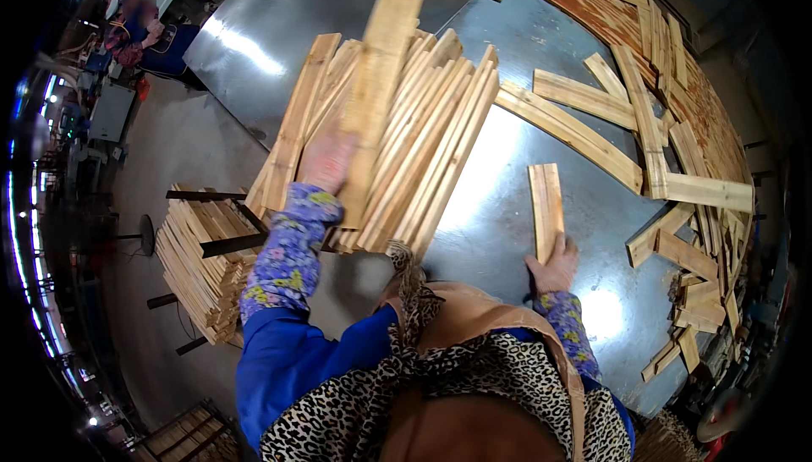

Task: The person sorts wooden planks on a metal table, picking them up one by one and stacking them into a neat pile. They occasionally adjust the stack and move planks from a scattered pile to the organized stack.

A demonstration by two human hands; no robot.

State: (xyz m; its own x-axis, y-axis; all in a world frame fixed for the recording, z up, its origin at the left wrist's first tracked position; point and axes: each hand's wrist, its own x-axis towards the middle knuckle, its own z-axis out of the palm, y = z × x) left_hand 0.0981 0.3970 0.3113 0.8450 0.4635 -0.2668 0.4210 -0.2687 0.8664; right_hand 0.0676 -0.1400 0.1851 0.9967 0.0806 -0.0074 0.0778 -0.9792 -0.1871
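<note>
Right of the pile of narrow pale-wood slats, right hand pinched the near end of a short, flat pale-wood board, long axis running forward. Left hand touched a broad pale-wood plank over the pile; blur left finger closure uncertain.

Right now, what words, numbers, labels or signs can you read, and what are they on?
None can be read.
Wooden board at the left hand: no writing visible.
Wooden board at the right hand: same.
Metal tabletop: none visible.
Grey boxy equipment at far left: too small and blurred to tell.
</note>
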